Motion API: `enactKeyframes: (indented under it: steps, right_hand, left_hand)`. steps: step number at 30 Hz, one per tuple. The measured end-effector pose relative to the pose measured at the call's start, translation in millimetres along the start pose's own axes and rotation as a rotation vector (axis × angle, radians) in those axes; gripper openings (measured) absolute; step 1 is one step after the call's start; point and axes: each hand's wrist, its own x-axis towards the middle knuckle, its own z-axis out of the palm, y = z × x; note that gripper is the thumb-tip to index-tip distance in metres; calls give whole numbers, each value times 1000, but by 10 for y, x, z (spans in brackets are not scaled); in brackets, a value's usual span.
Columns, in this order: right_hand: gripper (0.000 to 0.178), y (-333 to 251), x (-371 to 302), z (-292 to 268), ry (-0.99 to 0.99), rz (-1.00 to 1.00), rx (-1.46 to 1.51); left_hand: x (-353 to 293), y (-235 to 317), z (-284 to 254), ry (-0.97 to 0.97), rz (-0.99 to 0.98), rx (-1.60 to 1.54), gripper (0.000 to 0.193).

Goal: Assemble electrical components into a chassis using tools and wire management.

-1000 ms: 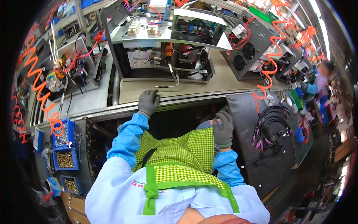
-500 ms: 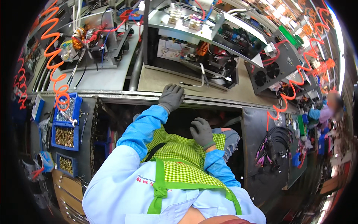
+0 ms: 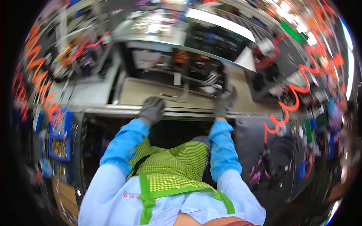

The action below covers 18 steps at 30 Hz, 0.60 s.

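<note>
Beside chassis (image 3: 181, 46): right fingers (image 3: 232, 95), raised from apron (image 3: 169, 162), grip unclear | bench edge (image 3: 188, 113): left fingers (image 3: 154, 101) half-bent, empty

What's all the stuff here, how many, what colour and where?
Workbench: one, tan, upper middle
Open metal case: one, silver and grey, on the workbench
Wired unit: one, mixed colours, upper left
Dark box: one, grey, right of the case
Coiled hoses: several, orange, both sides
Bins: three, blue, left
Side table: one, black, right
Cable bundle: one, black and pink, on the side table
Another person: one, purple top, far right
Background things: too blurred to count
Apron: one, green check, over lap
Shirt: one, pale blue, bottom
Sleeves: two, blue, forearms
Left hand: one, grey glove, bench edge
Right hand: one, grey glove, beside the case
</note>
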Motion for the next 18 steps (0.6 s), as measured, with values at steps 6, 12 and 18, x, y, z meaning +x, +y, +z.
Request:
enactKeyframes:
  steps: [6,12,18]
  right_hand:
    - [27,47,369,250,-102,-40,302]
    - [42,244,402,298,44,-142,261]
    - [40,711,740,953,-40,-204,249]
  left_hand:
    - [-83,-45,60,-160,-61,176,38]
    - [101,146,-8,-125,-20,127,31]
    - [8,43,73,-60,-7,158,31]
